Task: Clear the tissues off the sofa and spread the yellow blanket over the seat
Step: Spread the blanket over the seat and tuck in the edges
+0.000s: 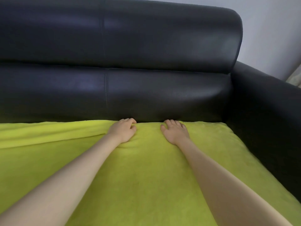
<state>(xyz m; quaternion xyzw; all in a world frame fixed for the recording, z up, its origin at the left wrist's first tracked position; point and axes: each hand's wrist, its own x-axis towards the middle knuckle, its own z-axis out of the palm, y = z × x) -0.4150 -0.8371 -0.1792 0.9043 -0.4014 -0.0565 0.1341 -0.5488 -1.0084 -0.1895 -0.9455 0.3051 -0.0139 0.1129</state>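
Fuzzy yellow-green fleece blanket (pixel 146 176) lies spread over the seat of the black leather sofa (pixel 130 46), w/ a long fold at far left. Left hand (pixel 123 130) rests at its far edge, grip curled, pinching fabric by the backrest. Right hand (pixel 175 132) presses flat just right of it, grip open, holding nothing.

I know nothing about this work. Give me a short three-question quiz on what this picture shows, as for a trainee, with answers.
1. True or false: tissues lie on the blanket.
2. Where do the left hand and right hand rest? A) on the armrest B) at the blanket's back edge, by the backrest C) on the wall
3. On which side of the hands is there a long fold in the blanket?

Key
1. False, none are visible.
2. B
3. The left.
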